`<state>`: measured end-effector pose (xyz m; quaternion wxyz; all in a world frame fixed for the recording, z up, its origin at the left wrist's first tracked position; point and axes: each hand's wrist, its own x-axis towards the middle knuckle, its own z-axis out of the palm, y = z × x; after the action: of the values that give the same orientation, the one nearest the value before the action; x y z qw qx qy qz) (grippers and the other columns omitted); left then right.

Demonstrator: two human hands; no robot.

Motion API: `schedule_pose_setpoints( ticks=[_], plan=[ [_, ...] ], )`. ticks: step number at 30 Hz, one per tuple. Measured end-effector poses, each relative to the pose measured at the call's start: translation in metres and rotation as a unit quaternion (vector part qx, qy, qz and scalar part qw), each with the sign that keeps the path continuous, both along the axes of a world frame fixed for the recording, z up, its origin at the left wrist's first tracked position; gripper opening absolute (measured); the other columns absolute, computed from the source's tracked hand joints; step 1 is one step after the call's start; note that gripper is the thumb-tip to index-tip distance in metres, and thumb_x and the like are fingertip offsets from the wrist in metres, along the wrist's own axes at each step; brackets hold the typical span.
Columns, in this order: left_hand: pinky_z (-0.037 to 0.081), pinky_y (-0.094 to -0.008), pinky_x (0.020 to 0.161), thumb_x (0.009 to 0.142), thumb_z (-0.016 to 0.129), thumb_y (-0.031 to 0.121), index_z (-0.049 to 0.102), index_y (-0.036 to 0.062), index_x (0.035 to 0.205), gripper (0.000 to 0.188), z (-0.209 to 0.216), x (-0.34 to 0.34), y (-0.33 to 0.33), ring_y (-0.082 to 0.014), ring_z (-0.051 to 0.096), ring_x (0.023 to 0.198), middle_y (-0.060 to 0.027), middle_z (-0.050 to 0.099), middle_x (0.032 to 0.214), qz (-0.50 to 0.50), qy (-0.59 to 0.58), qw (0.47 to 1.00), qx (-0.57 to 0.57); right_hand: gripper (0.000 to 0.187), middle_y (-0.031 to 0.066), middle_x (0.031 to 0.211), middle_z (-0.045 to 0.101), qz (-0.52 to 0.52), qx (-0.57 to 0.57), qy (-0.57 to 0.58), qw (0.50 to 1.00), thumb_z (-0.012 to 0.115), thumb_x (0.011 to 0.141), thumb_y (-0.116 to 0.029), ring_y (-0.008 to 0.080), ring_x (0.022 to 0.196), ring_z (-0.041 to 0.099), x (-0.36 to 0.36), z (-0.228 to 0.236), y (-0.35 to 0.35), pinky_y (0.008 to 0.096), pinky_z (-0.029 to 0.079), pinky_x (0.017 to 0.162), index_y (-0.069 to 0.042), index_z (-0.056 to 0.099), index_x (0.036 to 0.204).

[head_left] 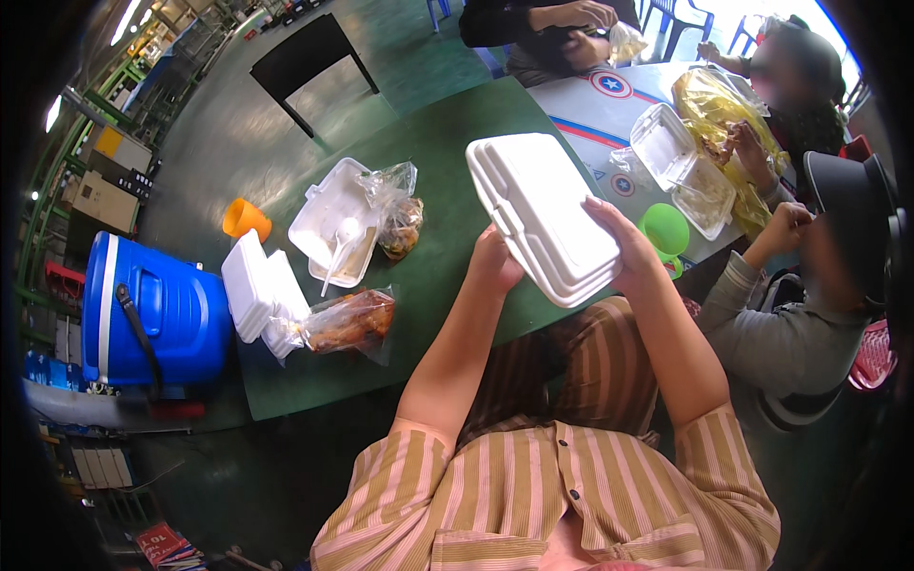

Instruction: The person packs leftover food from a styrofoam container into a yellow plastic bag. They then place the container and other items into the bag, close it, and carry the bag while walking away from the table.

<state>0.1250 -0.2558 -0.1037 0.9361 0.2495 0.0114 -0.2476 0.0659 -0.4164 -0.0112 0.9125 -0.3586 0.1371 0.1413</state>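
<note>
A closed white foam takeout box (pixel 545 205) is raised and tilted over the edge of the green table (pixel 438 128). My left hand (pixel 495 262) grips its left side, with the fingers partly hidden beneath it. On the opposite side my right hand (pixel 630 249) holds the box, thumb resting on the lid. To the left lies an open foam box (pixel 309 219) with a white plastic spoon (pixel 344 243) in it. Beside that are a clear bag of food (pixel 401 228) and a bag of reddish-brown food (pixel 354 322). Another white foam box (pixel 249 287) stands at the table's left.
An orange cup (pixel 246 220) and a blue cooler (pixel 167 309) are at the left, a green mug (pixel 664 231) at the right. A black chair (pixel 314 67) stands beyond. Several people sit around the adjoining printed table (pixel 581 105), with an open foam box (pixel 666 143) and yellow bag (pixel 709 100).
</note>
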Motion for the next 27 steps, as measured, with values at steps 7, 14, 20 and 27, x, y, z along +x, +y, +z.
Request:
schedule_pose_setpoints(
  ticks=[7, 14, 20, 27],
  plan=[
    [0.048, -0.0348, 0.088, 0.090, 0.051, 0.023, 0.045, -0.0015, 0.121, 0.040, -0.007, 0.016, 0.006, -0.0230, 0.057, 0.103, -0.0128, 0.055, 0.117, -0.020, -0.030, 0.999, 0.013, 0.034, 0.0102, 0.089, 0.066, 0.099, -0.016, -0.003, 0.995, 0.062, 0.083, -0.025, 0.0172, 0.076, 0.066, -0.004, -0.004, -0.009, 0.0307, 0.056, 0.068, 0.001, 0.059, 0.104],
    [0.048, -0.0343, 0.088, 0.091, 0.049, 0.024, 0.044, -0.0002, 0.123, 0.040, -0.007, 0.031, 0.032, -0.0226, 0.056, 0.104, -0.0126, 0.054, 0.118, -0.042, -0.056, 0.997, 0.035, 0.036, 0.0087, 0.089, 0.065, 0.137, -0.026, -0.019, 0.990, 0.064, 0.082, -0.027, 0.0158, 0.073, 0.066, 0.000, 0.001, -0.004, 0.0282, 0.055, 0.064, 0.002, 0.060, 0.104],
    [0.048, -0.0339, 0.088, 0.092, 0.048, 0.025, 0.044, 0.0009, 0.124, 0.040, -0.015, 0.021, 0.027, -0.0223, 0.056, 0.105, -0.0124, 0.054, 0.119, -0.058, -0.046, 0.996, 0.040, 0.039, 0.0103, 0.086, 0.065, 0.111, -0.019, -0.021, 0.993, 0.065, 0.082, -0.027, 0.0160, 0.069, 0.066, -0.002, -0.001, -0.010, 0.0285, 0.056, 0.061, 0.005, 0.059, 0.103],
    [0.048, -0.0334, 0.088, 0.093, 0.046, 0.026, 0.043, 0.0022, 0.126, 0.041, -0.026, 0.024, 0.026, -0.0219, 0.055, 0.106, -0.0121, 0.054, 0.120, -0.070, -0.055, 0.995, 0.043, 0.038, 0.0092, 0.085, 0.065, 0.071, 0.010, -0.016, 0.997, 0.065, 0.081, -0.027, 0.0148, 0.067, 0.066, -0.003, -0.004, -0.005, 0.0274, 0.056, 0.060, 0.003, 0.059, 0.103]
  ],
)
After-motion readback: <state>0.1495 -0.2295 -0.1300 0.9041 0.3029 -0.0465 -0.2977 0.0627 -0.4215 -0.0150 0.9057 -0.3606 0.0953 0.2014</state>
